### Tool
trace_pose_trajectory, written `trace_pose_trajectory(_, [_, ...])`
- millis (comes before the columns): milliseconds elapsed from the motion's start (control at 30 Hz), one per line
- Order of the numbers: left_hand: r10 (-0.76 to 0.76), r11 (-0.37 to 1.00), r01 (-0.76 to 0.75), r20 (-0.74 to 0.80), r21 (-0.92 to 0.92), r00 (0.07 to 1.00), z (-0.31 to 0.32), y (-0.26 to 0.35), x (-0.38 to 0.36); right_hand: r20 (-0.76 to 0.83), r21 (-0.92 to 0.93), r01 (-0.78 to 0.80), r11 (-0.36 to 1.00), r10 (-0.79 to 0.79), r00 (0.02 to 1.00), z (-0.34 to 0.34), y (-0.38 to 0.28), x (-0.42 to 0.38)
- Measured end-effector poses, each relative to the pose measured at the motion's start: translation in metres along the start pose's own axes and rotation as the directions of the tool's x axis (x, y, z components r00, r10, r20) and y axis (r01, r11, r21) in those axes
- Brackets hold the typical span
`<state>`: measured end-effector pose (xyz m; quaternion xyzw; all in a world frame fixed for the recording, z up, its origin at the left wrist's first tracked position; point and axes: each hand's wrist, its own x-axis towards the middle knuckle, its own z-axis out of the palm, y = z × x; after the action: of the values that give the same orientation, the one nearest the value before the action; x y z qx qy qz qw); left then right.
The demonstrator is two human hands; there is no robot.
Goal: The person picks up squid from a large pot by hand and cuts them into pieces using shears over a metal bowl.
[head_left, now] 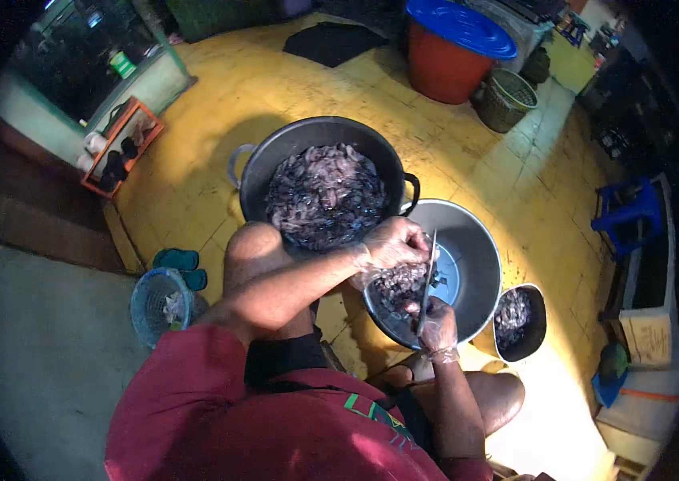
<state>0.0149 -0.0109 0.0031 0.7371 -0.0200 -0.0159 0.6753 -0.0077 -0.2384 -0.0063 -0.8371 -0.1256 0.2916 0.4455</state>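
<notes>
Both my hands wear thin clear gloves and are over a grey basin [480, 268]. My left hand [396, 243] is closed by the upper end of a long knife [429, 280]; what its fingers pinch is too small to name. The knife's handle is in my right hand [438, 327], with the blade pointing up and away from me. Below the blade, a heap of dark, wet pieces [398, 287] lies in the basin's left side. A larger black tub [319, 128] at the upper left holds many similar glossy pieces [327, 188].
A small container [542, 327] of pieces stands right of the basin. Behind are a red tub [444, 68] with a blue lid and a woven basket [508, 100]. A blue stool [630, 210] is at right; a light-blue basket [151, 309] and green sandals [179, 260] are at left.
</notes>
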Motion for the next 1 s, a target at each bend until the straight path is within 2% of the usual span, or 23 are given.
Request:
trace_pose_trajectory(33, [-0.002,1.000,0.002,-0.015,-0.001,1.000,0.000,0.002,-0.001,-0.029,-0.068,-0.087,0.994,0.085,0.996,-0.001,-0.002,0.001])
trace_pose_trajectory(67, [0.012,0.999,-0.012,-0.005,0.046,1.000,0.001,0.003,-0.002,-0.018,-0.077,-0.084,0.993,0.083,0.996,0.000,0.002,0.003])
trace_pose_trajectory(133, [0.074,0.976,-0.076,0.018,0.206,0.997,0.003,-0.001,0.000,-0.160,-0.170,0.082,0.982,-0.110,0.981,0.002,0.006,0.006])
trace_pose_trajectory(200, [0.075,0.899,-0.113,0.105,0.424,0.992,0.008,-0.004,-0.003,-0.174,-0.159,0.050,0.986,-0.078,0.982,-0.001,0.010,0.007])
trace_pose_trajectory(233, [0.104,0.891,-0.193,0.230,0.411,0.968,0.009,-0.005,-0.004,-0.199,-0.003,0.021,1.000,-0.021,0.980,-0.003,0.013,0.009])
trace_pose_trajectory(267, [0.118,0.820,-0.281,0.334,0.499,0.935,0.011,-0.009,-0.005,-0.216,0.154,-0.006,0.988,0.039,0.976,-0.005,0.015,0.011])
trace_pose_trajectory(333, [0.147,0.825,-0.300,0.330,0.480,0.932,0.011,-0.013,-0.007,-0.224,0.183,-0.019,0.983,0.060,0.973,-0.007,0.017,0.014])
trace_pose_trajectory(400, [0.065,0.805,-0.203,0.256,0.558,0.964,-0.005,-0.010,0.000,-0.279,0.199,0.081,0.977,-0.023,0.960,-0.007,0.023,0.017])
trace_pose_trajectory(433, [0.067,0.847,-0.172,0.220,0.503,0.973,-0.020,-0.004,0.007,-0.301,0.105,0.053,0.993,-0.019,0.953,-0.008,0.028,0.018])
trace_pose_trajectory(467, [-0.050,0.807,-0.024,0.110,0.590,0.993,-0.036,0.002,0.014,-0.303,0.109,0.050,0.993,-0.015,0.953,-0.006,0.034,0.020])
trace_pose_trajectory(500, [0.013,0.794,0.017,-0.045,0.608,0.999,-0.056,-0.037,0.028,-0.296,0.091,0.065,0.994,-0.035,0.955,-0.005,0.035,0.021])
trace_pose_trajectory(533, [-0.102,0.688,0.184,-0.157,0.702,0.982,-0.076,-0.024,0.028,-0.288,0.073,0.080,0.994,-0.056,0.956,-0.005,0.035,0.021])
trace_pose_trajectory(567, [-0.174,0.702,0.354,-0.332,0.619,0.927,-0.096,-0.047,0.030,-0.266,0.092,0.054,0.994,-0.028,0.964,-0.004,0.029,0.018])
trace_pose_trajectory(600, [0.099,0.593,0.288,-0.423,0.752,0.901,-0.117,-0.086,0.032,-0.271,0.093,0.059,0.994,-0.032,0.962,-0.005,0.021,0.014])
trace_pose_trajectory(633, [-0.125,0.694,0.561,-0.692,0.451,0.711,-0.122,-0.108,0.026,-0.240,0.078,0.043,0.996,-0.023,0.970,-0.007,0.013,0.010])
trace_pose_trajectory(667, [-0.201,0.452,0.668,-0.663,0.591,0.722,-0.134,-0.117,0.021,-0.216,0.063,0.028,0.998,-0.014,0.976,-0.009,0.007,0.009])
trace_pose_trajectory(700, [-0.050,0.561,0.633,-0.741,0.534,0.669,-0.152,-0.189,0.015,-0.216,-0.004,0.001,1.000,-0.002,0.976,-0.010,0.006,0.009])
trace_pose_trajectory(733, [-0.108,0.546,0.746,-0.852,0.381,0.513,-0.160,-0.219,0.011,-0.204,0.009,-0.021,1.000,0.022,0.979,-0.007,0.019,0.015])
trace_pose_trajectory(767, [-0.234,0.541,0.799,-0.866,0.263,0.443,-0.152,-0.191,0.004,-0.215,-0.016,-0.013,1.000,0.010,0.977,-0.008,0.018,0.012])
trace_pose_trajectory(800, [-0.321,0.469,0.843,-0.839,0.263,0.440,-0.151,-0.187,0.006,-0.224,-0.041,-0.005,0.999,-0.004,0.975,-0.008,0.011,0.009])
trace_pose_trajectory(867, [-0.179,0.482,0.723,-0.752,0.494,0.634,-0.146,-0.194,0.007,-0.217,-0.050,-0.039,0.998,0.027,0.976,-0.011,-0.001,0.007])
trace_pose_trajectory(933, [-0.186,0.490,0.729,-0.760,0.478,0.623,-0.132,-0.163,0.003,-0.201,-0.150,-0.101,0.983,0.070,0.977,-0.014,-0.019,0.001])
trace_pose_trajectory(1000, [-0.189,0.499,0.738,-0.774,0.455,0.605,-0.125,-0.150,0.001,-0.189,-0.138,-0.066,0.988,0.039,0.981,-0.014,-0.015,0.002])
